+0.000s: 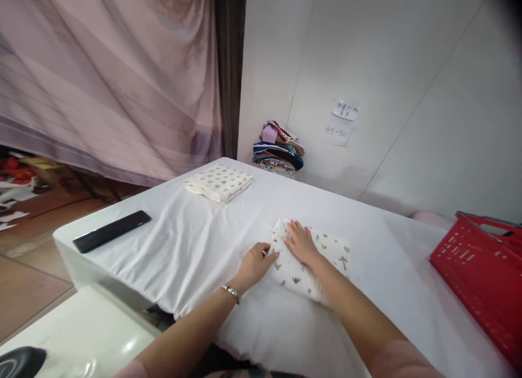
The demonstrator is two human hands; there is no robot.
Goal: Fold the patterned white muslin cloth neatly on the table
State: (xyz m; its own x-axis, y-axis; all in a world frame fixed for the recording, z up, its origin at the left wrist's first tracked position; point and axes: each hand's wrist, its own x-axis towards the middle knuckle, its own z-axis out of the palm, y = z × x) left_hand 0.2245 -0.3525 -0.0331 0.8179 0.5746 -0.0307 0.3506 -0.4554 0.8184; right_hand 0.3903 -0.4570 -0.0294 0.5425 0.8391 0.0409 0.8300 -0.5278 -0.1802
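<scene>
A folded white cloth with small green plant prints lies on the white-covered table in front of me. My right hand rests flat on its left part, fingers stretched out. My left hand touches the cloth's left edge, fingers loosely curled with the thumb against the fabric. A bracelet sits on my left wrist. A second folded white cloth with small heart-like prints lies farther back on the left.
A black flat bar-shaped object lies near the table's left edge. A stack of folded colourful fabrics sits in the far corner by the wall. A red plastic basket stands at the right. A pink curtain hangs on the left.
</scene>
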